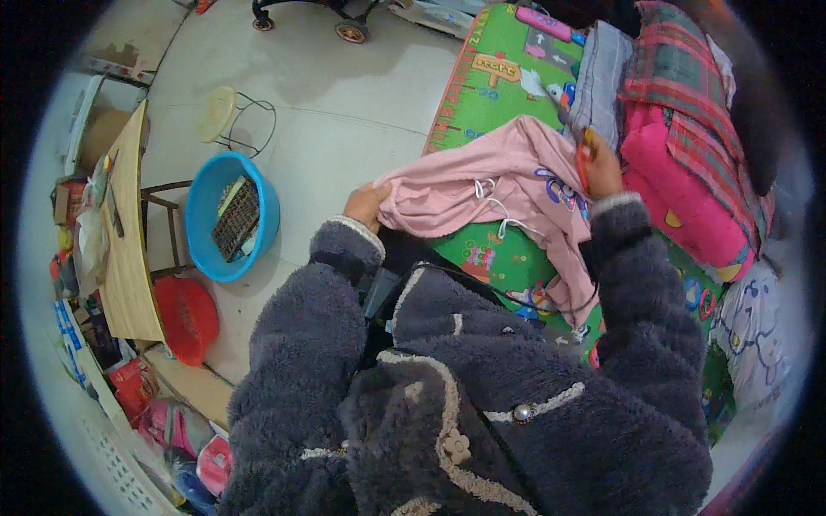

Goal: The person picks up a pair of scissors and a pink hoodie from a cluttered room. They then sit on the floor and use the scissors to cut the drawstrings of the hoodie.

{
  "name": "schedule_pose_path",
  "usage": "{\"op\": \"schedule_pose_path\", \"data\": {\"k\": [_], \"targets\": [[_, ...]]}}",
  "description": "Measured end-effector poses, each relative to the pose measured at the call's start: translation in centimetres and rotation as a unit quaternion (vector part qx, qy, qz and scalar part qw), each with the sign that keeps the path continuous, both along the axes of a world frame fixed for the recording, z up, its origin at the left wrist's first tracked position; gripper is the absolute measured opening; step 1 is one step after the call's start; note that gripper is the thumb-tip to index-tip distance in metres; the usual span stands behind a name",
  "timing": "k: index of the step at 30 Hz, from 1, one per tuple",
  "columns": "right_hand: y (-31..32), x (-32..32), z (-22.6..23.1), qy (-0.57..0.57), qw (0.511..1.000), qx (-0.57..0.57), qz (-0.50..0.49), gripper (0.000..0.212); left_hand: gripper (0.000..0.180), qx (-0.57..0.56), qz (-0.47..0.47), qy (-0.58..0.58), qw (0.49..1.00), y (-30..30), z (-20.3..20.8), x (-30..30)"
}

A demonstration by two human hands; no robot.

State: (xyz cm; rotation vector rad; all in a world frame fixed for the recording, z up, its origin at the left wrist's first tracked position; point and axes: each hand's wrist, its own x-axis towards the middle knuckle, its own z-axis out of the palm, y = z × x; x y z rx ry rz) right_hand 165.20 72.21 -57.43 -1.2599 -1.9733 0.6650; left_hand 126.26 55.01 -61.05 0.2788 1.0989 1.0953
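Note:
A pink hoodie (465,176) with a white drawstring and a purple print stretches across in front of me, over the edge of a green play mat. My left hand (366,206) is closed on its left end. At its right end my right hand (605,168) is closed around scissors with orange handles (584,166). Their dark blades point up and to the left, above the mat. One sleeve (572,292) hangs down toward me below the right hand.
Around the hoodie lies the printed green mat (482,95). Pink bedding (671,181) and a plaid cloth (680,69) are piled at the right. On the tiled floor left stand a blue basin (194,215) holding a dark grid-like object, a red basin (188,322), a stool (217,114) and a wooden table (129,249).

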Motion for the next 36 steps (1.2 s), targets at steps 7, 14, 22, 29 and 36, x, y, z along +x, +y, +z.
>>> {"op": "schedule_pose_path", "data": {"k": [7,14,22,29,36], "targets": [[-15.4,5.1,-5.8,-0.096,0.970,-0.161,-0.158,0.046,0.038,-0.007,-0.061,0.118,0.991,2.6,-1.8,-4.2],[-18.8,6.3,-10.6,-0.202,0.925,-0.203,-0.249,0.050,0.027,-0.048,-0.026,0.170,0.984,3.2,-4.8,-5.1],[-18.7,5.4,-11.4,-0.265,0.912,-0.165,-0.268,0.061,0.031,-0.098,-0.098,0.054,0.989,2.8,-4.8,-7.5],[-19.6,5.1,-11.0,-0.091,0.930,-0.175,-0.309,0.048,0.028,-0.081,-0.103,0.255,0.958,3.7,-3.6,-6.7],[-23.3,5.5,-8.4,-0.167,0.963,-0.093,-0.187,0.040,0.028,-0.041,-0.057,0.309,0.948,2.6,-1.3,-5.9]]}}
